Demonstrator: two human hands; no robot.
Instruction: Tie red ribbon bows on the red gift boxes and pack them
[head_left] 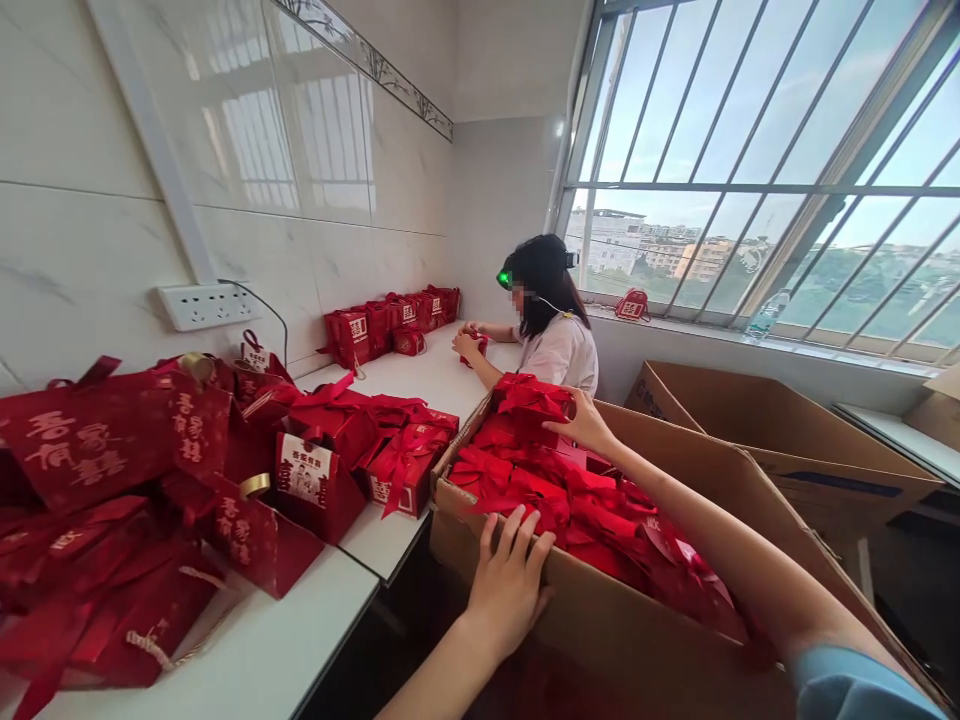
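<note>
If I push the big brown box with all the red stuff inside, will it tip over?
The cardboard box probably won't tip easily, because it looks wide. It may feel heavy, with so many red packages inside. Its thin walls might bend a little if pressed.

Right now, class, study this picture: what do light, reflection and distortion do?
In the head view, daylight enters through the barred window; the glossy wall reflects barred panes; the right forearm looks stretched, probably by a wide lens; the left hand looks fairly sharp.
</note>
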